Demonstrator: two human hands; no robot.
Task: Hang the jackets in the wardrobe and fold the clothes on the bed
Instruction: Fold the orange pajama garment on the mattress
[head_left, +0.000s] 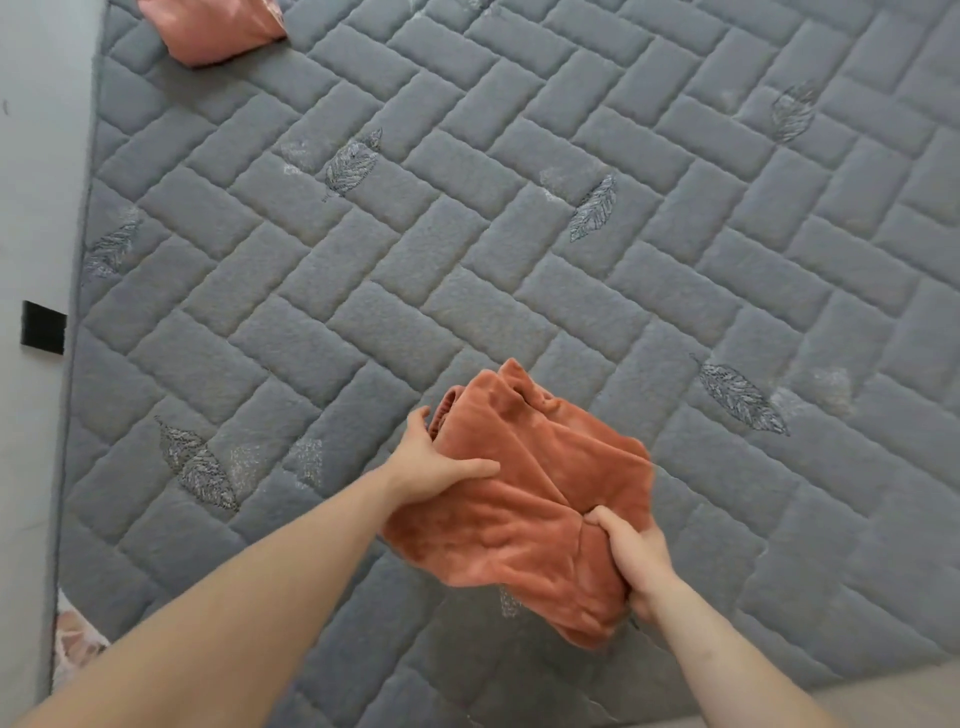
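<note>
Rust fleece garment (524, 499) folded, above bed (467, 234), left hand (434, 462) and right hand (636, 556) grip clamped on opposite edges

Grey quilted mattress surface (519, 234), brick-pattern stitching with embroidered leaf motifs. Pale wall (36, 182) abuts its left edge. Black fitting (43, 327) on wall, possibly a switch. Lighting: even, diffuse.

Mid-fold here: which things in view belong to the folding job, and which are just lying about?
Part of the job:
- rust-orange plush garment, gripped by left hand and right hand
- pink folded garment at the far corner
- grey quilted mattress, the work surface

Just lying about:
- black rectangular fitting on the wall
- pale patterned fabric beside the mattress edge
</note>
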